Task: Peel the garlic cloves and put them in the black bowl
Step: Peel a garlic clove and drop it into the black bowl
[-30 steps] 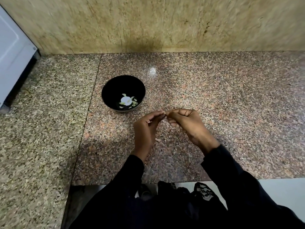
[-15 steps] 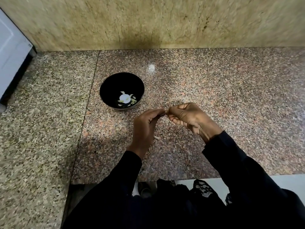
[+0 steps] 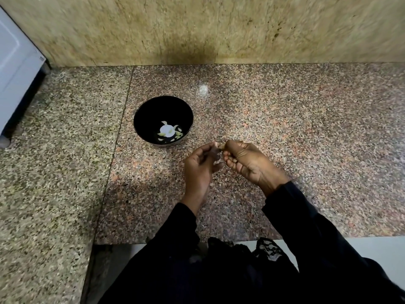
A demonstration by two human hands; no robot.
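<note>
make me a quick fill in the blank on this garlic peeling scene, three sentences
1. The black bowl stands on a ____ countertop.
2. The left hand and right hand meet to the ____ of the bowl.
3. Both sleeves are ____ in colour.

Missing words: granite; right; black

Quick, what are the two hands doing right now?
Left hand: fingers curled, pinching a small garlic clove at the tips.
Right hand: fingers curled, pinching the same clove from the other side.
</note>
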